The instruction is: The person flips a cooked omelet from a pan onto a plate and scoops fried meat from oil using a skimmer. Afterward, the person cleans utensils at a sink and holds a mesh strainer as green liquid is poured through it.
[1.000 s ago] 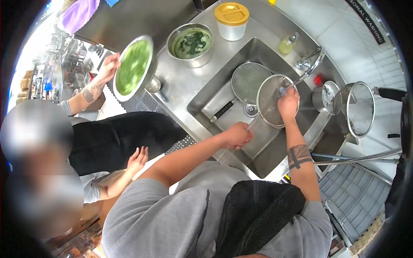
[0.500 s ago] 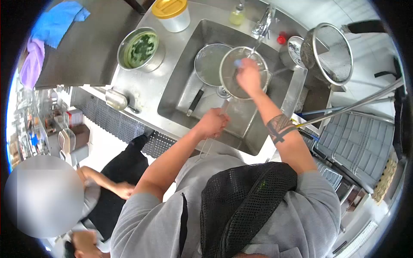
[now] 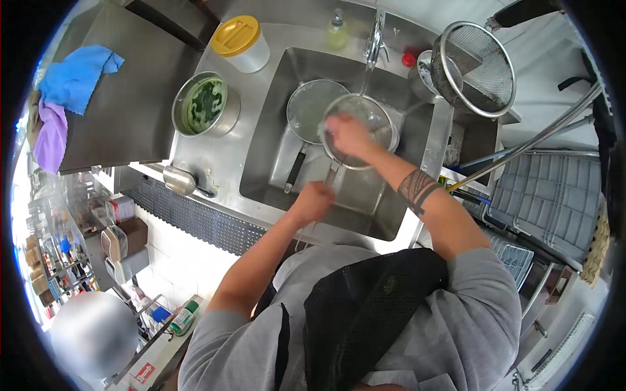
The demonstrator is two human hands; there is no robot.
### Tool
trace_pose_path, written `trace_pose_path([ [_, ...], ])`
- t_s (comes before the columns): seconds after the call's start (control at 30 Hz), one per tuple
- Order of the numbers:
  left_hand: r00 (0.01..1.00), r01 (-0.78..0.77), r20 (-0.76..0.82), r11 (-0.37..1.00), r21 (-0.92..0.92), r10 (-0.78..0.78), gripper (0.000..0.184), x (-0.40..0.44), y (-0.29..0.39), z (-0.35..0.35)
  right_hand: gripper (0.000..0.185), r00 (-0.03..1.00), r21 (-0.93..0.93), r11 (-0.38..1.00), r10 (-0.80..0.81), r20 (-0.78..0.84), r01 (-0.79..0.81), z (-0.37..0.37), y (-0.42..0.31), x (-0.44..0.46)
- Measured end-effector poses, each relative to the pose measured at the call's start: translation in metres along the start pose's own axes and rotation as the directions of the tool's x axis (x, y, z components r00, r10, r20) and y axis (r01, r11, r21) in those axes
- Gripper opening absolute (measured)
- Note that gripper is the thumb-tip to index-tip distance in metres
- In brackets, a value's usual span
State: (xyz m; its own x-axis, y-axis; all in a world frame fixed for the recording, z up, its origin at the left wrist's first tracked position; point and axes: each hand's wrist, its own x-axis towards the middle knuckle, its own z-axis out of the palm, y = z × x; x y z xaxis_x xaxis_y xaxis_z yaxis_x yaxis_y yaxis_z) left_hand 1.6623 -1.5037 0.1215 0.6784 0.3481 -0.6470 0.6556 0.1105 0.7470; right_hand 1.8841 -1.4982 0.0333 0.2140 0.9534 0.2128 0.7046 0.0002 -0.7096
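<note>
My left hand (image 3: 314,201) is closed round the handle of a round mesh strainer (image 3: 375,124), held over the sink (image 3: 270,153). Inside the strainer's rim, at its left side, is my right hand (image 3: 349,135), blurred by motion; what its fingers hold, if anything, cannot be made out. Water runs from the faucet (image 3: 376,39) onto the strainer. Partly beneath the strainer, a second round strainer or pan (image 3: 310,107) with a black handle (image 3: 295,171) lies in the sink.
Left of the sink stand a pot of green liquid (image 3: 233,112), a yellow-lidded tub (image 3: 251,55) and a metal scoop (image 3: 178,180). A large mesh strainer (image 3: 486,72) is at the right, soap bottle (image 3: 337,32) behind. Blue cloth (image 3: 78,75) lies at left. A person's blurred head (image 3: 94,334) shows lower left.
The co-worker with the green-filled bowl has moved out of view except for a blurred head. My right hand has shifted to the strainer's left side. The camera view has turned.
</note>
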Motion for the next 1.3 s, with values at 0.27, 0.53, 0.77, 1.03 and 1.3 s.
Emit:
trace_pose_path([
  [0.27, 0.982, -0.185, 0.068, 0.967, 0.174, 0.176, 0.019, 0.053, -0.055, 0.012, 0.019, 0.942, 0.015, 0.946, 0.321, 0.095, -0.323, -0.012, -0.016, -0.005],
  [0.53, 0.864, 0.139, -0.493, 0.893, 0.429, 0.102, 0.026, 0.057, 0.024, -0.008, 0.038, 0.739, -0.259, 0.872, 0.158, -0.655, -0.416, -0.214, 0.07, 0.007],
  [0.77, 0.99, 0.027, -0.129, 0.986, -0.165, -0.049, 0.015, 0.147, 0.063, -0.012, 0.038, 0.966, -0.756, 0.607, 0.083, -0.246, -0.245, -0.228, 0.237, 0.01],
  [1.03, 0.966, 0.218, 0.257, 0.548, -0.808, -0.006, 0.007, 0.268, 0.092, -0.008, 0.039, 0.928, -0.629, 0.689, 0.196, -0.318, -0.361, -0.24, 0.224, 0.034],
  [1.3, 0.962, 0.232, 0.256, 0.786, -0.574, -0.097, 0.025, 0.337, 0.09, 0.019, 0.039, 0.766, -0.014, 0.803, 0.563, -0.309, -0.596, -0.224, 0.032, 0.019],
])
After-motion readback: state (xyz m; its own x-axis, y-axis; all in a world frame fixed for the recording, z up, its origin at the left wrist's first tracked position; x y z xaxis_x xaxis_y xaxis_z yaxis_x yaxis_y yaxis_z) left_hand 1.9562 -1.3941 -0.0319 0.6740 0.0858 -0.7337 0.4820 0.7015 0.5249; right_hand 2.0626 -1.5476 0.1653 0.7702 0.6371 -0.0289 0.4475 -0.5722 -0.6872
